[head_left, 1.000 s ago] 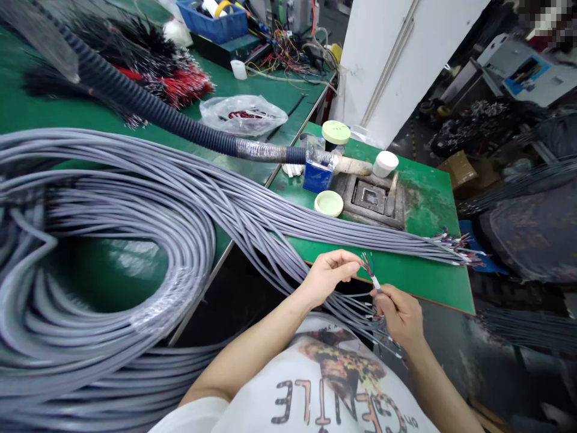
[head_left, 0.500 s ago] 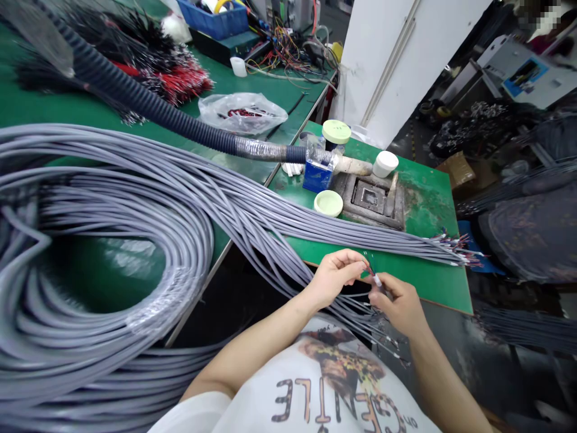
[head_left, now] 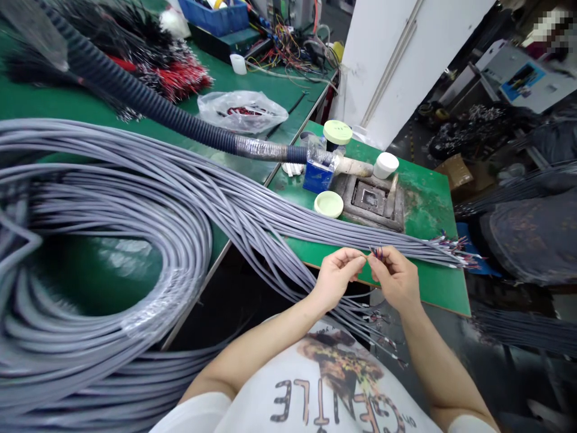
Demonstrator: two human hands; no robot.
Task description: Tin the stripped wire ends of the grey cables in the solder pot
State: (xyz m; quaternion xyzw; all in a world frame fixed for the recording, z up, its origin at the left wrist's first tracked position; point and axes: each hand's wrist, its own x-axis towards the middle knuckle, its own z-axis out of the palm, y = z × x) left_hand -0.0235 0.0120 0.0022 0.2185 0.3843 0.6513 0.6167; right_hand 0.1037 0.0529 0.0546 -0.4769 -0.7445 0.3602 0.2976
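Note:
My left hand [head_left: 337,275] is closed in a pinch on the tip of a thin wire, close to the fingertips of my right hand [head_left: 397,279]. My right hand is closed around small coloured wires [head_left: 377,252], dark, red and blue, that fan out above its thumb. The cable these wires belong to is hidden behind the right hand. Just past my hands lies a long bundle of grey cables [head_left: 311,218], its stripped ends [head_left: 457,249] showing coloured cores. Below my hands hang more grey cables [head_left: 356,322] with loose wire ends.
A grimy solder pot [head_left: 372,201] sits on the green board, beside a pale green dish [head_left: 329,204], a white tub [head_left: 386,165] and a blue box [head_left: 318,175]. A black corrugated hose [head_left: 180,114] crosses above the table. Coiled grey cables [head_left: 180,288] fill the left.
My right hand has moved up and left, closer to my left fingertips. The wires now stand up above the right thumb, and the white-sleeved cable end is hidden.

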